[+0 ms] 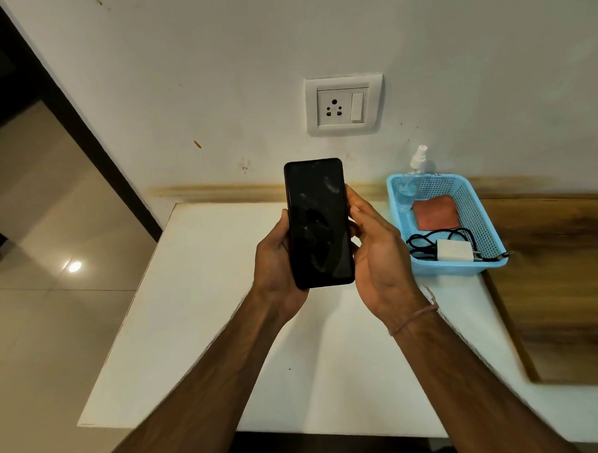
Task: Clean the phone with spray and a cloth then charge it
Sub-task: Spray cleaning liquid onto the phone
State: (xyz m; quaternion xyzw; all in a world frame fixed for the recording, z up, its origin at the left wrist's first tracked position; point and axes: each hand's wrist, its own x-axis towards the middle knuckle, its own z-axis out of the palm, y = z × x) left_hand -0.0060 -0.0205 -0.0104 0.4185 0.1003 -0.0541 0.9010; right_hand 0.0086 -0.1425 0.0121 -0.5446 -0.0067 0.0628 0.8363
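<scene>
I have the smudged phone [318,222] held in both grips, left hand [275,261] and right hand [377,253], above the bench [198,299]; spray bottle [413,176], cloth [436,213] and charger [454,250] lie untouched in the basket [478,201], so everything remains

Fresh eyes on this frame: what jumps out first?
The smudged black phone, held upright mid-frame in the left hand and right hand above the white table. Then the blue basket on the right with spray bottle, cloth and charger, below the wall socket.
</scene>
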